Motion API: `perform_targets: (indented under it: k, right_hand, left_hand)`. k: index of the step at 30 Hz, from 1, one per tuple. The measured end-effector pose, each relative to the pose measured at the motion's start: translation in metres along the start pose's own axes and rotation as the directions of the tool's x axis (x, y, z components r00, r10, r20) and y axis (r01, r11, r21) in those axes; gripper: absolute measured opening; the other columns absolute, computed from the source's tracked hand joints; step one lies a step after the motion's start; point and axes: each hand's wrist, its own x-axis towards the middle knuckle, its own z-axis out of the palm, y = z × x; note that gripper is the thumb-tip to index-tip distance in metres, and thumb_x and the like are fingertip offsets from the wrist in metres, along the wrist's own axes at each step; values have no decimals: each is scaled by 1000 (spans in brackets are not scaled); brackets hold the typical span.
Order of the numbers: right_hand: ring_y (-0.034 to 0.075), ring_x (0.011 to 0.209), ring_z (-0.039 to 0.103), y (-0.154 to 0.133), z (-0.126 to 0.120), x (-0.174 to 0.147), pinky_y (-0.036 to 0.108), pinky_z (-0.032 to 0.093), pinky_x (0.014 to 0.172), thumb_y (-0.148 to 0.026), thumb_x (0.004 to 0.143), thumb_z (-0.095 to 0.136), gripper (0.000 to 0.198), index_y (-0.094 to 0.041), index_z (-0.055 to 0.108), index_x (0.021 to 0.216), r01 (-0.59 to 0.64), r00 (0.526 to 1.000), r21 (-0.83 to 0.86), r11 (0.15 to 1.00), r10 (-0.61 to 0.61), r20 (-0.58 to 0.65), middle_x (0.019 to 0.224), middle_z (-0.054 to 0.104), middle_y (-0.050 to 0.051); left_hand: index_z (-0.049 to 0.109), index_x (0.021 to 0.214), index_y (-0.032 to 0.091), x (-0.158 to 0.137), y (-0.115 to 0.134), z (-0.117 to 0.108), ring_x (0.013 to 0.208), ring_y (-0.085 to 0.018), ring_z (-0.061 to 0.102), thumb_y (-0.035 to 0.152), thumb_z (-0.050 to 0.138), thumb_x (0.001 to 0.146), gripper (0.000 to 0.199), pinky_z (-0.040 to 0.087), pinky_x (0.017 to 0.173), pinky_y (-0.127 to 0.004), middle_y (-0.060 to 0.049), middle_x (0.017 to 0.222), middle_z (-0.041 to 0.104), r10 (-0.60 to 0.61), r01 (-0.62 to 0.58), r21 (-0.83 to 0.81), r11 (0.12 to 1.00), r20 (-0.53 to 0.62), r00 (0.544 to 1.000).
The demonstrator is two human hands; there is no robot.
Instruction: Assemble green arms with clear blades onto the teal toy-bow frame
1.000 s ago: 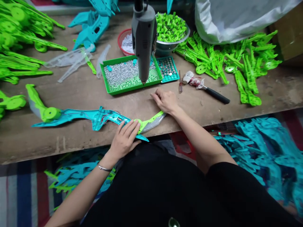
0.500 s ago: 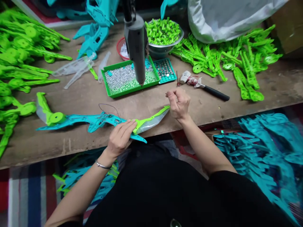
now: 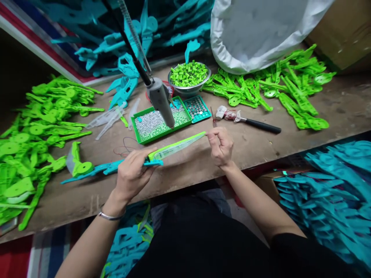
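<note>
A toy bow with a blue body point(image 3: 111, 166) and green limbs lies at a slant over the table, its left end low. My left hand point(image 3: 131, 173) is wrapped around the blue body near the right limb. That green limb point(image 3: 176, 144), with a clear plastic piece along it, is turned edge-on. At its tip, my right hand point(image 3: 220, 146) is closed in a pinch on the limb's end. The other green limb point(image 3: 82, 166) sits at the far left end. Thin wires point(image 3: 124, 146) loop up from behind the body. A grey electric screwdriver point(image 3: 160, 104) hangs above the bow.
Behind are a green tray point(image 3: 165, 135) of screws, a teal tray point(image 3: 210, 115) of small metal pieces and a steel bowl point(image 3: 188, 90) of green parts. A black-handled hammer point(image 3: 261, 125) with a wrapped head lies right. Green parts point(image 3: 43, 131) pile up left.
The bow's right end has been lifted and rolled so its limb shows edge-on. My left hand has shifted its grip around the body, and my right fingers now meet the limb tip. The view has shifted.
</note>
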Motion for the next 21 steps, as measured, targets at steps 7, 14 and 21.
perform_targets:
  k: [7,14,21]
  right_hand:
    - [19,81,62,-6,0,-5,38,46,80,-31,96,47,22,-22,61,80,74,997,38,997,-75,7,80,68,5]
    - [20,81,63,-12,4,-7,40,46,80,-33,95,48,22,-23,62,81,65,997,57,996,-68,42,80,69,4]
    - [21,81,63,-16,5,-6,40,44,78,-31,95,49,20,-24,62,81,93,995,73,993,-97,39,80,70,4]
  left_hand:
    - [62,125,17,-4,5,-2,92,-20,70,16,67,87,39,54,83,-30,-10,106,75,-14,14,-6,1000,-11,1000]
    - [62,125,19,-6,5,-6,93,-21,70,15,67,85,41,53,84,-32,-10,107,75,-42,42,-17,999,-16,999]
    - [63,124,19,-4,2,-9,94,-20,69,14,67,84,40,53,84,-32,-8,107,74,-94,94,8,996,-3,996]
